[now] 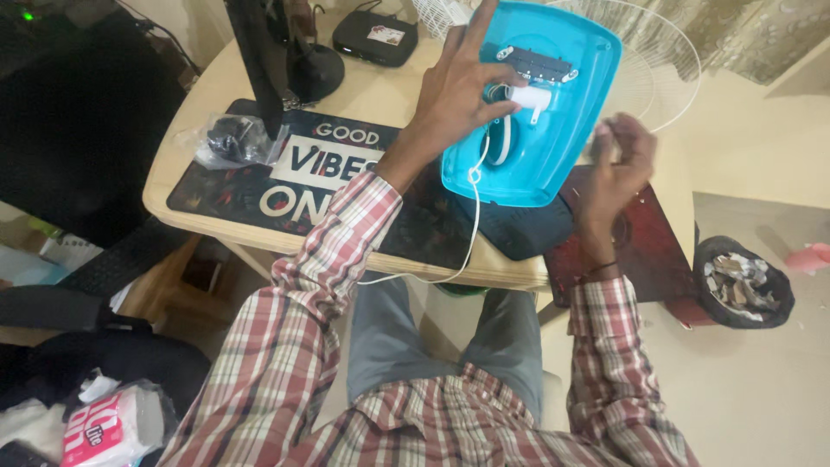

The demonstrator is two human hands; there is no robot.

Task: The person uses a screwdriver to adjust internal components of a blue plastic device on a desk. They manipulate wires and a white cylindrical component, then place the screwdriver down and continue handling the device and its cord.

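My left hand [456, 86] holds a turquoise plastic shell [553, 138] tilted up over the table edge, fingers spread across its inside next to a white cylindrical part [529, 98] and a dark terminal strip [538, 62]. A white cable [471, 233] runs from the shell down over the table edge. My right hand [616, 164] hovers just right of the shell, blurred, fingers curled; I cannot tell if it holds anything small.
A beige table [380, 91] carries a dark printed desk mat [259, 186], a monitor stand [307, 69], a black box [374, 36] and a plastic bag of dark parts [229, 138]. A white fan grille [657, 69] lies behind. A round bin [743, 281] stands on the floor at right.
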